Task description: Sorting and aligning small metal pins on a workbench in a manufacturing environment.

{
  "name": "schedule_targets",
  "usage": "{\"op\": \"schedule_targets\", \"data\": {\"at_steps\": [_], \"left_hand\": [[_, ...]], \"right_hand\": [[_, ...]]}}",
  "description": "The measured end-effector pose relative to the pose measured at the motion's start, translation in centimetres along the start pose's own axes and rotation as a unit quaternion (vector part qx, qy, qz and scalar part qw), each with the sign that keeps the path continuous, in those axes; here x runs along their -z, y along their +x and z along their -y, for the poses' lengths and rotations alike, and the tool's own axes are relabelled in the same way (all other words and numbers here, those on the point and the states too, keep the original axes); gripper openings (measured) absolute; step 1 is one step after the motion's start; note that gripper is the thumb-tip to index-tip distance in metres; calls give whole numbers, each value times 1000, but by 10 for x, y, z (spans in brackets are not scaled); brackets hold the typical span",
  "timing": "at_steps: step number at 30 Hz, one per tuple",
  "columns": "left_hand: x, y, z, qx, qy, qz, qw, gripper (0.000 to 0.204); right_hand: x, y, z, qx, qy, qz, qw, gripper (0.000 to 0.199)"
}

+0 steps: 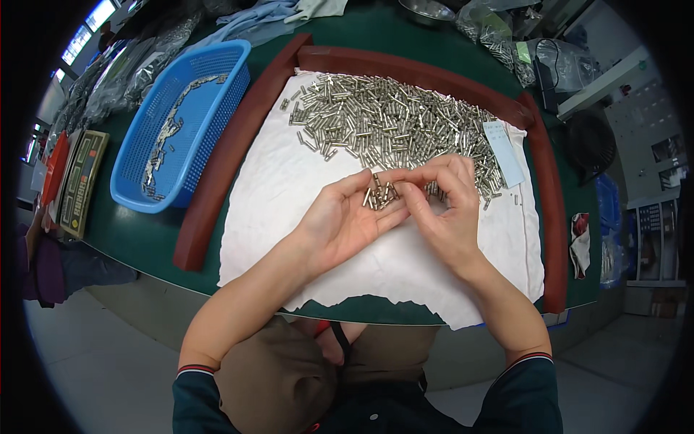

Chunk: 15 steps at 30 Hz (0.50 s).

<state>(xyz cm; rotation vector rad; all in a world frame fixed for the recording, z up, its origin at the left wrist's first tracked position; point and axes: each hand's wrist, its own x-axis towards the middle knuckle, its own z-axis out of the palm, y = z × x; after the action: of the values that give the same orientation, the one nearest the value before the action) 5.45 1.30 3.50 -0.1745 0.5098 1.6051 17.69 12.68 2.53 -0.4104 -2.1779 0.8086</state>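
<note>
Shiny silver metal pins (381,196) lie in a small bunch on the left hand (340,220), which is held palm up over the middle of the white cloth (275,195) on the green surface (144,239). Its fingers are spread a little, like a tray. The right hand (448,210) has its fingers pressed together on the pins, pinching one or two. It looks like a sorting step, with pins being checked one by one. A next move would need a gentle pinch so none roll off the palm. A big pile of the same pins (390,123) sits at the far edge of the cloth, inside a dark red wooden frame (217,173). At the left edge stands a blue plastic basket (181,123) with a few pins in it.
</note>
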Motion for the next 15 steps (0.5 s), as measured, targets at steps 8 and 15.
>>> {"op": "schedule_targets", "data": {"at_steps": [8,15], "left_hand": [[22,7,-6,48,-65,169,982,44],[22,-3,-14,29,26,77,996,39]], "right_hand": [[-10,-1,5,112,-59,40,991,26],[4,1,11,180,-69,1,981,24]]}}
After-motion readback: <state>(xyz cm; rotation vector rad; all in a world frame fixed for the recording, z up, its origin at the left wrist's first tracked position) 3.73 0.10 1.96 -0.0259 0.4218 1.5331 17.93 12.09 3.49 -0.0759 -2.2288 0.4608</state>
